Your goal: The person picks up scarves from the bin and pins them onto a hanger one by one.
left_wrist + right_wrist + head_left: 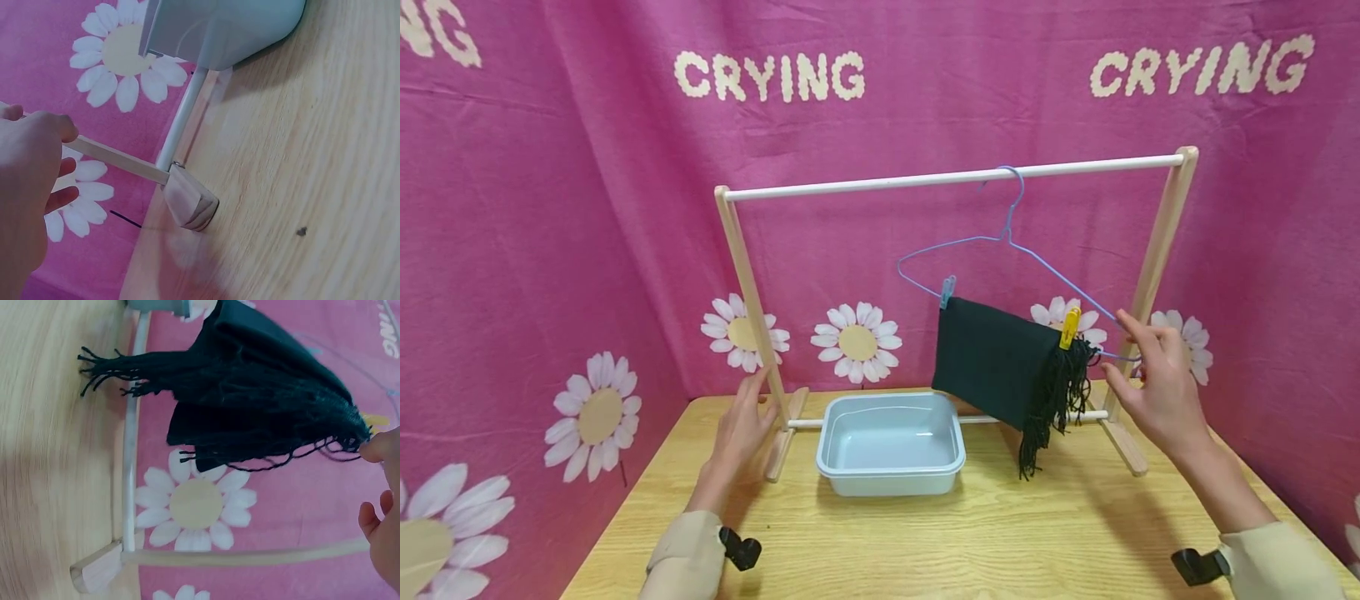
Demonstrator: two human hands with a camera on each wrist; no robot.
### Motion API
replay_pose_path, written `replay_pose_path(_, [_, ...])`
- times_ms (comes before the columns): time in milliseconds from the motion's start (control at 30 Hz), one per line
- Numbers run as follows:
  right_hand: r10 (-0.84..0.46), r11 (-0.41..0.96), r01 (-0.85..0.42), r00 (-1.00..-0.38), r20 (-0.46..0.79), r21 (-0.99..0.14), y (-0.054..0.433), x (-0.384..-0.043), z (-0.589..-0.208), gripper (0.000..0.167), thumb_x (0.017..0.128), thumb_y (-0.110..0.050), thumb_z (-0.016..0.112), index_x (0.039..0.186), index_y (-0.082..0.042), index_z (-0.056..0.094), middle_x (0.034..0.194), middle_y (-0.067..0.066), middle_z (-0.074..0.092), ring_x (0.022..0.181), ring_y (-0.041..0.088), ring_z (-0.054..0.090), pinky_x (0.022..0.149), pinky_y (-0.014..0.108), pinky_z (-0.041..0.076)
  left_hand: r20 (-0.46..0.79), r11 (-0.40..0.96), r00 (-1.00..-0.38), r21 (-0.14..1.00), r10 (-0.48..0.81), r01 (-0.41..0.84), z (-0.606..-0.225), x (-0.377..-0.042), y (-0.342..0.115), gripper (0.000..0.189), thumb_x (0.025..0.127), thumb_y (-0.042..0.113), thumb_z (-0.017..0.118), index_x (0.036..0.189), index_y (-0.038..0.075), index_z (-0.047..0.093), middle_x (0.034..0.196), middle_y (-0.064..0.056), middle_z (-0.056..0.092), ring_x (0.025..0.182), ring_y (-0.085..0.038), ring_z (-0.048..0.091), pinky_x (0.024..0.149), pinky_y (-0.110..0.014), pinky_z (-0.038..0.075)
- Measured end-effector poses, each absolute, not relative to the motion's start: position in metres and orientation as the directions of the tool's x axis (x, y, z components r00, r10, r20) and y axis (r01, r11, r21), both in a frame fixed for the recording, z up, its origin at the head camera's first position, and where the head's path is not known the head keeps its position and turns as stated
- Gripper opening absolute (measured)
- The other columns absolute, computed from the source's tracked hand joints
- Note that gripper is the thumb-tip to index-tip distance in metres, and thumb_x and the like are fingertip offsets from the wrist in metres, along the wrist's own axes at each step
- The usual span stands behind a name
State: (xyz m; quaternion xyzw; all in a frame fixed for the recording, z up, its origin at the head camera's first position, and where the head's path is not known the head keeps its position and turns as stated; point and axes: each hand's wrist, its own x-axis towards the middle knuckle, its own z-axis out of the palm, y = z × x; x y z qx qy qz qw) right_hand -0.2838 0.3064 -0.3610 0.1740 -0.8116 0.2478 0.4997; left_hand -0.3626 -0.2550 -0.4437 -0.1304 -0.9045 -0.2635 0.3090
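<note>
My left hand [747, 421] is at the wooden left post [747, 283] of the drying rack, its thumb lying across the post in the left wrist view. The lower fingers stay loose. My right hand [1161, 387] has thumb and index finger spread around the lower right corner of a blue wire hanger [1052, 268], the index touching its sloping arm. The hanger hooks over the white rail [887, 182] and tilts down to the right. A black fringed scarf [992, 354] hangs folded from it, held by a blue clothespin [948, 292] and a yellow clothespin [1070, 327].
A pale blue plastic basin [891, 485] stands on the wooden table [887, 550] before the rack's lower bar [981, 419]. The right post [1165, 225] rises just behind my right hand. A pink flowered cloth [850, 250] encloses the back and sides.
</note>
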Motion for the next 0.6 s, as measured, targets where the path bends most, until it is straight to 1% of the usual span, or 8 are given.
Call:
replay_pose_path(133, [0.041,0.814,-0.515,-0.413,0.91,-0.27,0.297,-0.271,-0.361,0.076,0.068,0.012,0.073,0.14,-0.007,0.055,0.116,0.028,0.046,0.083,-0.004,0.032,0.067,0.015,0.028,0.666,0.826,-0.741,0.367,0.088,0.427,-0.44,-0.355,-0.253,0.066,0.087,0.005,0.071,0.147,0.016,0.045,0.127,-0.013,0.058,0.099,-0.031,0.067,0.063,-0.05,0.053])
replay_pose_path(267, [0.123,0.806,-0.493,-0.401,0.908,-0.327,0.289,-0.262,-0.359,0.072,0.07,0.013,0.066,0.139,-0.006,0.055,0.124,0.032,0.04,0.089,0.0,0.035,0.07,0.018,0.029,0.705,0.812,-0.693,0.313,0.148,0.492,-0.436,-0.349,-0.25,0.063,0.085,0.003,0.072,0.143,0.011,0.049,0.122,-0.013,0.059,0.097,-0.029,0.067,0.06,-0.045,0.053])
replay_pose_path(333, [0.138,0.799,-0.494,-0.403,0.905,-0.342,0.288,-0.26,-0.357,0.07,0.072,0.015,0.063,0.138,-0.005,0.055,0.125,0.033,0.039,0.094,0.01,0.04,0.073,0.022,0.03,0.719,0.804,-0.671,0.286,0.18,0.522,-0.435,-0.347,-0.248,0.062,0.084,0.003,0.072,0.142,0.009,0.051,0.122,-0.013,0.06,0.097,-0.028,0.066,0.059,-0.041,0.053])
replay_pose_path(400, [0.142,0.793,-0.502,-0.398,0.906,-0.345,0.287,-0.26,-0.356,0.067,0.073,0.017,0.061,0.137,-0.004,0.056,0.124,0.033,0.039,0.101,0.026,0.044,0.079,0.027,0.03,0.723,0.796,-0.66,0.269,0.204,0.542,-0.434,-0.344,-0.247,0.061,0.083,0.002,0.073,0.14,0.008,0.052,0.123,-0.012,0.06,0.096,-0.027,0.066,0.058,-0.037,0.051])
replay_pose_path(467, [0.144,0.791,-0.507,-0.388,0.91,-0.341,0.287,-0.26,-0.355,0.065,0.073,0.018,0.059,0.135,-0.002,0.057,0.124,0.033,0.04,0.107,0.038,0.042,0.085,0.034,0.029,0.726,0.786,-0.648,0.253,0.231,0.564,-0.433,-0.342,-0.246,0.062,0.083,0.002,0.074,0.14,0.008,0.052,0.123,-0.012,0.06,0.096,-0.026,0.065,0.057,-0.033,0.05])
replay_pose_path(500, [0.147,0.791,-0.508,-0.384,0.911,-0.342,0.287,-0.26,-0.354,0.064,0.073,0.019,0.058,0.134,-0.002,0.058,0.123,0.033,0.04,0.11,0.04,0.04,0.086,0.036,0.027,0.727,0.783,-0.643,0.246,0.241,0.571,-0.433,-0.341,-0.245,0.062,0.083,0.002,0.075,0.14,0.008,0.052,0.124,-0.012,0.06,0.095,-0.026,0.065,0.057,-0.031,0.049])
replay_pose_path(533, [0.153,0.788,-0.512,-0.376,0.914,-0.343,0.287,-0.26,-0.354,0.063,0.073,0.019,0.058,0.133,-0.002,0.059,0.123,0.032,0.041,0.112,0.037,0.04,0.089,0.036,0.026,0.725,0.781,-0.642,0.243,0.248,0.576,-0.433,-0.34,-0.245,0.062,0.083,0.003,0.075,0.14,0.009,0.052,0.123,-0.012,0.06,0.095,-0.026,0.065,0.056,-0.03,0.049])
replay_pose_path(600, [0.164,0.778,-0.526,-0.357,0.92,-0.343,0.286,-0.259,-0.355,0.059,0.074,0.017,0.057,0.13,0.0,0.062,0.122,0.032,0.042,0.115,0.024,0.038,0.091,0.033,0.024,0.724,0.774,-0.642,0.249,0.251,0.582,-0.433,-0.337,-0.244,0.062,0.082,0.002,0.076,0.139,0.009,0.054,0.122,-0.013,0.061,0.094,-0.026,0.065,0.058,-0.031,0.049])
